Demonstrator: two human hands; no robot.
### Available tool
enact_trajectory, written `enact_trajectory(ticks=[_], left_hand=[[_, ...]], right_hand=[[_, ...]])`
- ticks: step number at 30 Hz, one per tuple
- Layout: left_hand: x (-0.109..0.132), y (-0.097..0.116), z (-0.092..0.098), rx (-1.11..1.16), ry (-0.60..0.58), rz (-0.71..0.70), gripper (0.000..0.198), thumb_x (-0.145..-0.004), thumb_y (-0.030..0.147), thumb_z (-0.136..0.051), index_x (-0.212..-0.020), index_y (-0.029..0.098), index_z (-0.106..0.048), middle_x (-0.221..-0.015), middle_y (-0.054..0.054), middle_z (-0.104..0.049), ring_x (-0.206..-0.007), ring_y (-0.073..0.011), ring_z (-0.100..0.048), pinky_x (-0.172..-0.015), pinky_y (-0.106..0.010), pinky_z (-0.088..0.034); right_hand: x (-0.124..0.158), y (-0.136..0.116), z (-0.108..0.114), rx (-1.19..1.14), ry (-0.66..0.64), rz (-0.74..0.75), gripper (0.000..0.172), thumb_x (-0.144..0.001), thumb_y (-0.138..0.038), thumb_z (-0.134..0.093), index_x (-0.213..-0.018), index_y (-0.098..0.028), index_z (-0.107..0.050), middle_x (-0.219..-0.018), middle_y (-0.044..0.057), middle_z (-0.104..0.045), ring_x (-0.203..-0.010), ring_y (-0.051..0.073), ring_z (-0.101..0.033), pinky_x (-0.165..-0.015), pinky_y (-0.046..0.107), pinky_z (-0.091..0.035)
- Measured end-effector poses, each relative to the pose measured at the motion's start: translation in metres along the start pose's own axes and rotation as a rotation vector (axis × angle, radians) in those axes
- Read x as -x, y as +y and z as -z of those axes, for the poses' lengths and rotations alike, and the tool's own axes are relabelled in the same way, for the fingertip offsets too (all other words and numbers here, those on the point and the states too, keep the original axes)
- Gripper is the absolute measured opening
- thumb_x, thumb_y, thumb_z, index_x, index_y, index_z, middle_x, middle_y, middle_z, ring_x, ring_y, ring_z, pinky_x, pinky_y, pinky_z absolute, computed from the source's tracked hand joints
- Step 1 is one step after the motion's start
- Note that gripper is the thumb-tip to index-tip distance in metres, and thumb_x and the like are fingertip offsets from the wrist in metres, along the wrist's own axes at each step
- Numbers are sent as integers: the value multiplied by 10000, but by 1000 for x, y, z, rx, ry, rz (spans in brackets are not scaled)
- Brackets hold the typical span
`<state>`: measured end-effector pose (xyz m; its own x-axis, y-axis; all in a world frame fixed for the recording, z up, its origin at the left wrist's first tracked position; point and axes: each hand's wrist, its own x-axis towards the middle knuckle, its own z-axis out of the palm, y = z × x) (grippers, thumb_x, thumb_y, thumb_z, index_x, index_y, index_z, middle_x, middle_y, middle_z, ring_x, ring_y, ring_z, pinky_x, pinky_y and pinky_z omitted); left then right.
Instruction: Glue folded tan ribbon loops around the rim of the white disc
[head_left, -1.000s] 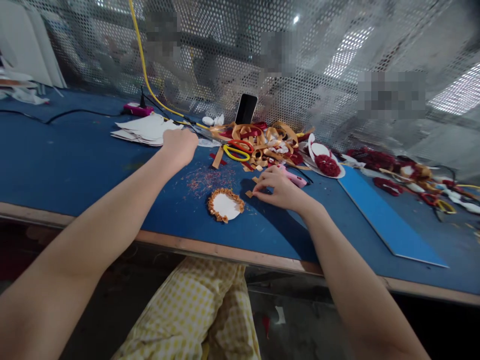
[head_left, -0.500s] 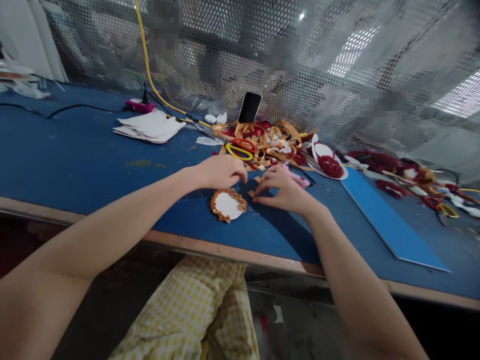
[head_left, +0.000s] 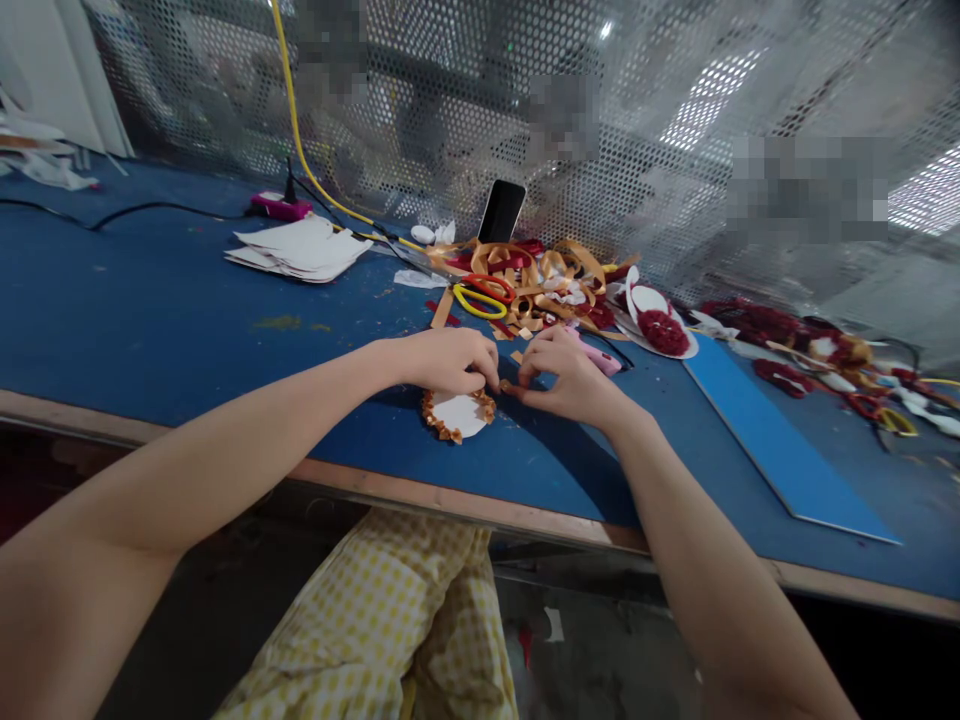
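A white paper disc [head_left: 457, 414] edged with folded gold ribbon lies on the blue table [head_left: 150, 310] near its front edge. My left hand [head_left: 450, 360] is curled just above the disc, fingertips pinched at its far right rim. My right hand [head_left: 566, 378] meets it from the right, fingers pinched on a small gold ribbon piece [head_left: 507, 386] between the two hands. A pink glue gun [head_left: 592, 354] lies right behind my right hand.
A heap of gold and red ribbon [head_left: 540, 275] with yellow and red scissors [head_left: 480, 296] sits behind. A phone [head_left: 501, 212] leans on the mesh wall. White paper stack [head_left: 300, 250] at left, red pom-pom on a white disc [head_left: 660, 330] and a blue board [head_left: 780, 440] at right.
My left hand came back from the paper stack at the far left to the disc and now pinches beside my right hand. The right hand barely shifted.
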<state>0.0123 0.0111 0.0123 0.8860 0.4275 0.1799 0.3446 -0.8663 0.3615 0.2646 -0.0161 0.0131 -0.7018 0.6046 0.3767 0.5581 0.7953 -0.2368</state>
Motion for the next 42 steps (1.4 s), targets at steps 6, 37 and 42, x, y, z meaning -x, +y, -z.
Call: enact_trajectory(ticks=[6,37,42], left_hand=[[0,2,-1,-23,4,16,424,-867,95,-511,-1057,240,-861,-1233,-58,-777,-1104,-221,-694,-995,-321,-502],[-1,-2,-5,-65,34,-32,406,-835,67,-533,-1017,226,-859,-1158,-51,-801,-1020,-195,-719,-986,-298,-508],[-2,-4,-6,-83,55,-75,410,-831,59,-543,-1026,221,-865,-1134,-54,-809,-993,-202,-731,-957,-306,-524]], right_hand=[[3,1,4,-7,-48,-10,214,-873,-284,-748,-716,-248,-607,-815,33,-684,-944,257,-537,-917,460,-413],[0,1,-3,-37,-75,43,322,-852,-211,-740,-639,-246,-501,-721,20,-610,-918,244,-498,-843,410,-422],[-1,-1,-4,-36,-39,67,359,-931,-245,-691,-637,-241,-484,-693,20,-578,-886,232,-483,-804,387,-406]])
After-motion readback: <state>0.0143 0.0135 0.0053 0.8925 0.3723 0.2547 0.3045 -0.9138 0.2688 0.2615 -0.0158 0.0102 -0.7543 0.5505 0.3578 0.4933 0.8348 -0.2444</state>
